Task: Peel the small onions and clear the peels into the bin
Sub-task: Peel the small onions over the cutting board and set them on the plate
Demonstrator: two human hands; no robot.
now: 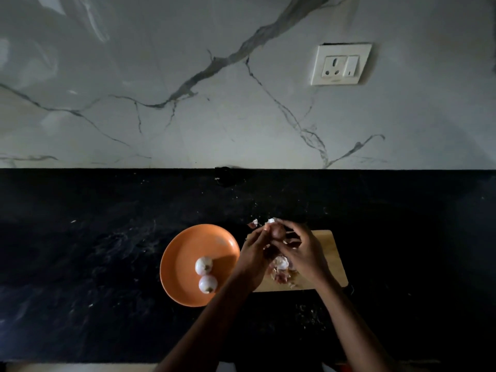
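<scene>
Both hands meet above the far left corner of the board, w/ one unpeeled onion between them: reddish-brown skin on, held up off the wood. Left hand comes in from the lower left, fingers curled round the onion's left side, thumb tip pressing near its top. Right hand comes from the lower right, fingers bent over the onion's right side & pinching at a pale flake of skin at the top end; so both grips are narrow, closed on the onion, not wide. Peels lie in a loose heap on the board just below the hands, pinkish & white, partly hidden by the right wrist. One more scrap sits on the counter just beyond the board, left of the fingertips. Orange plate is just beside the board on its left, touching or nearly, can't tell which. On it 2 peeled onions, white: far one & near one, touching each other, toward the plate's right-hand near part, close to the left forearm. Counter is black w/ pale specks. Behind it a marble-look wall w/ grey veins, and a white socket w/ switch up at the right. Lighting is dim, so finger detail is hard to read
</scene>
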